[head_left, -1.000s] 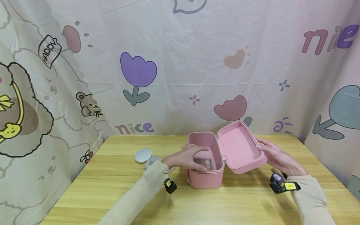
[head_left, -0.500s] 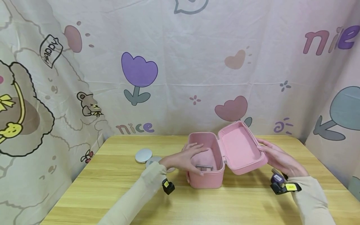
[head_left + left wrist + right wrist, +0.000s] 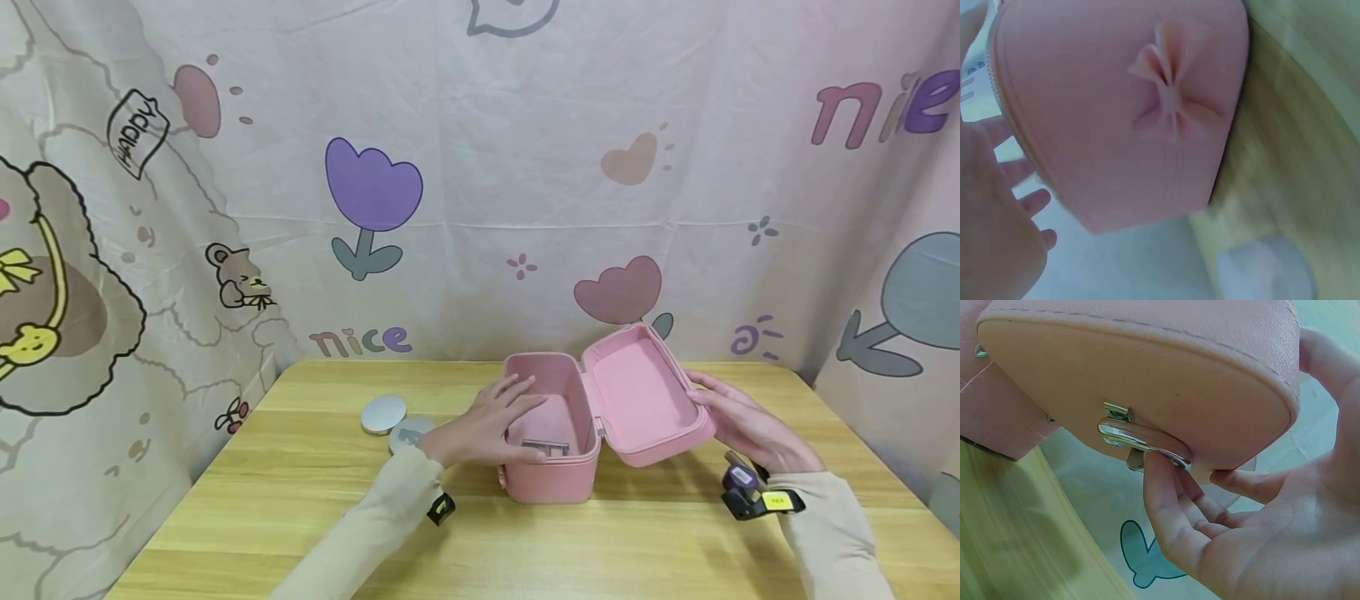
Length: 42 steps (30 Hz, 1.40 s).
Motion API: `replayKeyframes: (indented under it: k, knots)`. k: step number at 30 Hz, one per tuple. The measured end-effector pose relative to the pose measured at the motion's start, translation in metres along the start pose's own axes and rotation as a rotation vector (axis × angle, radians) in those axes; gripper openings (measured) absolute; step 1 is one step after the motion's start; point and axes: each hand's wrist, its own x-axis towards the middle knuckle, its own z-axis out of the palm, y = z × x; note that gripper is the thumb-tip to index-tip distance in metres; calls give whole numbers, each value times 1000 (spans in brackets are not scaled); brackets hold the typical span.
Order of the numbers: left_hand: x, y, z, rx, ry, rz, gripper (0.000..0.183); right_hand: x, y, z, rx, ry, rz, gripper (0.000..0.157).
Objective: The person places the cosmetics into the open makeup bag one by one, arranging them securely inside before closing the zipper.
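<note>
A pink vanity case point(image 3: 551, 482) stands on the table with its lid point(image 3: 647, 396) hinged wide to the right. My left hand point(image 3: 480, 427) hovers at the case's left rim, fingers spread and holding nothing. A small grey-edged rectangular thing point(image 3: 546, 447) lies inside, at the near end. In the left wrist view, a pink bow point(image 3: 1174, 97) shows on the outer wall. My right hand point(image 3: 753, 429) supports the lid by its outer edge. In the right wrist view, its fingers curl at the lid's silver metal handle point(image 3: 1144, 439), with the thumb along the edge.
Two round silver discs point(image 3: 384, 414) lie on the wooden table point(image 3: 315, 492), left of the case, the nearer one partly behind my left arm. A printed cloth point(image 3: 480, 167) hangs behind the table and along its sides.
My left hand has lifted up out of the case and drawn back left, uncovering the grey-edged thing inside. The right hand and lid have stayed put.
</note>
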Motion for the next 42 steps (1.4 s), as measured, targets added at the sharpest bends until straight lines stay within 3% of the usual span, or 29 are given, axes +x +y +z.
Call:
replayKeyframes:
  k: [7,12,16,27,30,37,42]
  knots:
    - [-17,-5,-3,203,187,42,82,2,1,1,-65,35,20,36]
    - [-22,-5,-4,214,284,58,92,1,2,0,-14,-4,-12,40]
    - [-21,-6,-5,240,352,82,90,0,2,-1,16,-33,-35,42]
    - [-32,-13,-10,344,401,17,81,0,3,-3,70,-67,-38,45]
    - [-37,-16,-13,264,404,11,79,0,4,-2,65,-58,-33,45]
    - [-51,-28,-26,-130,437,12,77,1,4,-2,52,-33,-26,44]
    - [-55,-38,-30,-357,476,83,74,1,3,-3,63,-38,-30,44]
